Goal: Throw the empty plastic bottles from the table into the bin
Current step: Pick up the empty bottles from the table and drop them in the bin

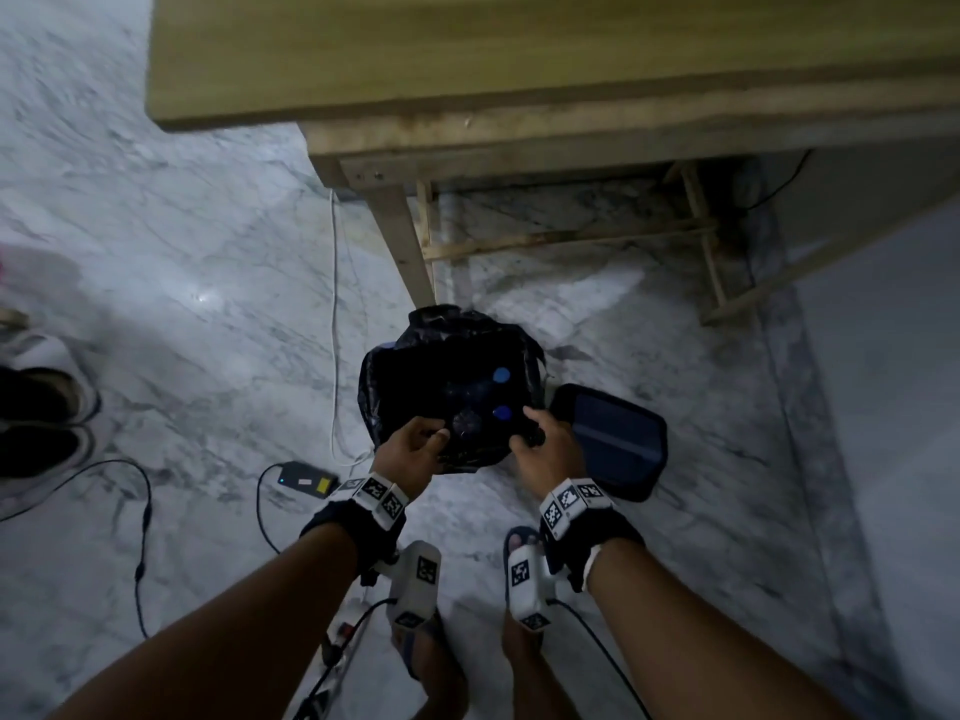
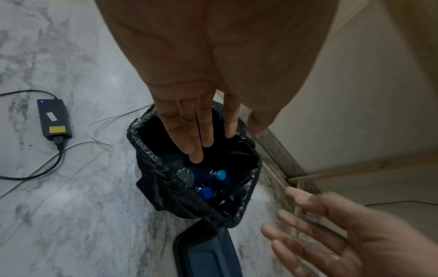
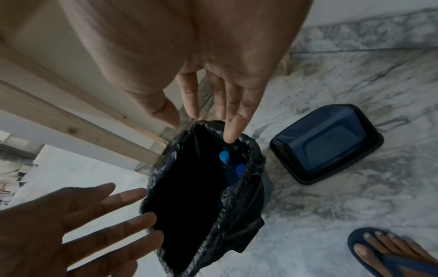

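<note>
Hovering over the bin (image 1: 447,392), the left hand (image 1: 415,444) and right hand (image 1: 540,439) are spread and hold nothing; two blue-capped bottles (image 2: 213,183) lie inside. Dropping looks finished; next likely refitting the lid (image 1: 613,444) lying beside it.

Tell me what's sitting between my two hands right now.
The open bin, lined with a black bag, blue-capped bottles inside, lies between left hand and right hand; head view.

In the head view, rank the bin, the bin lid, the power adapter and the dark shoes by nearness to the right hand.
From the right hand:
1. bin and bin lid, both right beside it, too close to call.
2. power adapter, on the floor to the left.
3. dark shoes, far left edge.
</note>
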{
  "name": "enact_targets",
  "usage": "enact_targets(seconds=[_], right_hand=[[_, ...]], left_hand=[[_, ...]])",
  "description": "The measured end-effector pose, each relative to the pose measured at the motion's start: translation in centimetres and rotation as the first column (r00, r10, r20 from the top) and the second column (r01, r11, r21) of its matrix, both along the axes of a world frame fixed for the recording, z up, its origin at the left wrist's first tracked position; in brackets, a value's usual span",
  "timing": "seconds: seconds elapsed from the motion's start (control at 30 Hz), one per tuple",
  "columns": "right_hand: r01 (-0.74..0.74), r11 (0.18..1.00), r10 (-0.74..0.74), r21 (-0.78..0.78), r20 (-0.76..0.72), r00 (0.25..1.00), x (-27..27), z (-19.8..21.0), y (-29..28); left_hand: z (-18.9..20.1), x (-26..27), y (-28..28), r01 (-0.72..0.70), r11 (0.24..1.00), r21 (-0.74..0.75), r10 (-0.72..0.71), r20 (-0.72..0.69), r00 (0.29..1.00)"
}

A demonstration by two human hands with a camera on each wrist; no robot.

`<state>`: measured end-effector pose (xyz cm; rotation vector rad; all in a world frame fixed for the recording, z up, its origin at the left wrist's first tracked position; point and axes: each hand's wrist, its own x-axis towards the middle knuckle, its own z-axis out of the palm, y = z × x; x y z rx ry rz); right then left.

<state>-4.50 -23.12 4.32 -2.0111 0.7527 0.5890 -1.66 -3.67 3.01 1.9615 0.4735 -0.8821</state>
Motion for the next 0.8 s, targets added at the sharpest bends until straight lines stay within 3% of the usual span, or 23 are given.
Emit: enact_targets(seconds=[0.23, 0.53, 0.67, 0.8], right_hand=[[0.053, 0.997, -0.042, -0.054, 0.182, 0.982, 0.2, 11.6, -1.3], [0.169, 0.982, -0.104, -0.089, 0.494, 0.863, 4.1, 28.3, -5.2], [0.203, 0.97, -0.099, -0.136, 0.541, 0.835, 7.0, 32.7, -8.4], [0.222, 0.955, -0.069, -0.198, 0.578, 0.813, 10.7, 34.9, -12.4]], left_hand=[[11.9, 1.4, -1.5, 0.102, 0.992, -0.073, -0.09, 0.145, 0.985], [28.9, 8.5, -5.1, 0.375, 0.927, -0.029, -0.33, 0.417, 0.847], [34.3, 12.8, -7.9, 0.426, 0.905, -0.026, -0.358, 0.495, 0.792], [37.2, 17.3, -11.5, 0.453, 0.891, 0.033, -0.397, 0.54, 0.742]])
